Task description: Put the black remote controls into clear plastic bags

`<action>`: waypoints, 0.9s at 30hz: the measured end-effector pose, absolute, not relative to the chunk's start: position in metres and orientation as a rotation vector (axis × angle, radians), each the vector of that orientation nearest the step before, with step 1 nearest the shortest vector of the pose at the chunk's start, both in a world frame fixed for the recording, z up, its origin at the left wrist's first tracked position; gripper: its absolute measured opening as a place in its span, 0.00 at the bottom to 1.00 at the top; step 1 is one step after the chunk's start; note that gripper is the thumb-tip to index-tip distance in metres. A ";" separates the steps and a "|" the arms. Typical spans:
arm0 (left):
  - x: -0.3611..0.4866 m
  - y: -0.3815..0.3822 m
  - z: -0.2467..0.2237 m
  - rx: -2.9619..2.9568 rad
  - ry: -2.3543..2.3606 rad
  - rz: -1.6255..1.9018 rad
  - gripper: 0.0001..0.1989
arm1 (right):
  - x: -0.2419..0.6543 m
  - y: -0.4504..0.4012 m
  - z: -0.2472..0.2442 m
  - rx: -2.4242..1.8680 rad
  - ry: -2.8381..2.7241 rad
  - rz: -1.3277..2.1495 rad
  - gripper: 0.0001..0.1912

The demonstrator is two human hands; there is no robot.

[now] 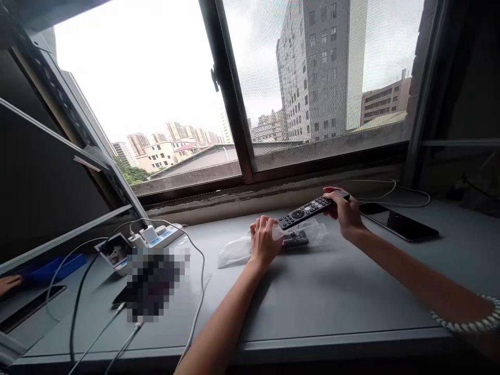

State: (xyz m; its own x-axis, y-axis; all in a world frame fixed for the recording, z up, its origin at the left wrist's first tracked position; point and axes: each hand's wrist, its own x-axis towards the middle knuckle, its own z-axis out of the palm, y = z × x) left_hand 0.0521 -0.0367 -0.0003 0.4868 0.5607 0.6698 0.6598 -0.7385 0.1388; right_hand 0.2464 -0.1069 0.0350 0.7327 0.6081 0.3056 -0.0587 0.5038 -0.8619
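My right hand (346,211) is closed round the far right end of a black remote control (302,212), thumb on top. The remote is tilted above the desk, its buttons facing up. Below it, a second black object with buttons (296,239), like another remote, lies on or in a clear plastic bag (234,252); which of these I cannot tell. My left hand (265,239) has its fingers curled over the middle of the bag, gripping it, close to the near left end of the held remote. Part of the bag is hidden under this hand.
A dark phone (402,223) lies right of my right hand. At left stand a white power strip (166,235) with plugs and trailing cables, a blurred-out dark device (154,286) and a blue tray (58,268). Another person's hand (10,284) shows at the left edge.
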 end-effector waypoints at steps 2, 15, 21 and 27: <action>0.052 -0.038 0.001 -2.593 -1.074 -1.115 0.14 | 0.248 -0.106 0.034 -0.977 -0.627 0.446 0.08; 0.050 -0.043 -0.002 -2.580 -1.033 -1.245 0.16 | 0.259 -0.107 0.032 -1.092 -0.479 0.449 0.09; 0.051 -0.049 -0.003 -2.676 -0.903 -1.080 0.17 | 0.262 -0.103 0.023 -1.136 -0.625 0.361 0.08; 0.054 -0.048 -0.006 -2.684 -0.941 -0.865 0.18 | 0.249 -0.113 0.023 -1.311 -0.869 0.136 0.07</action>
